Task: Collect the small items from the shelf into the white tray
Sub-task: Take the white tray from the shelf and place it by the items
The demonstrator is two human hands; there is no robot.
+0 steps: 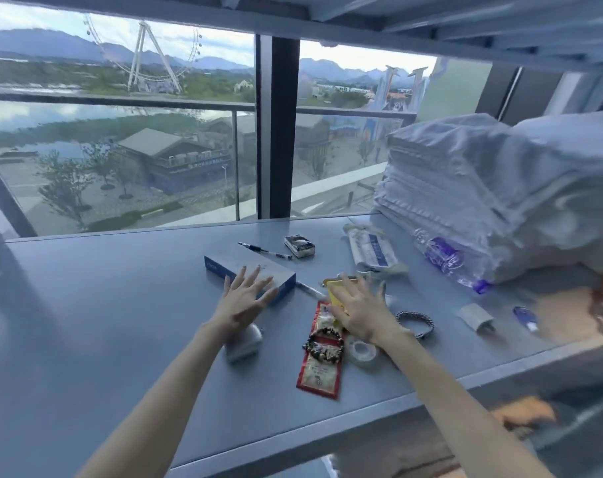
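No print legible. Marks on blue box (231,263), white packet (372,251), red packet (319,374) and water bottle (443,255) label: too blurred to read.

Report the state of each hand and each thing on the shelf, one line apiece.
left hand, open, fingers spread over the blue box
right hand, open, fingers spread over the yellow packet
blue box, closed, lying flat
pen, lying flat
water bottle, on its side, capped
tape roll, lying flat
bead bracelet, lying on the red packet
linen stack, folded
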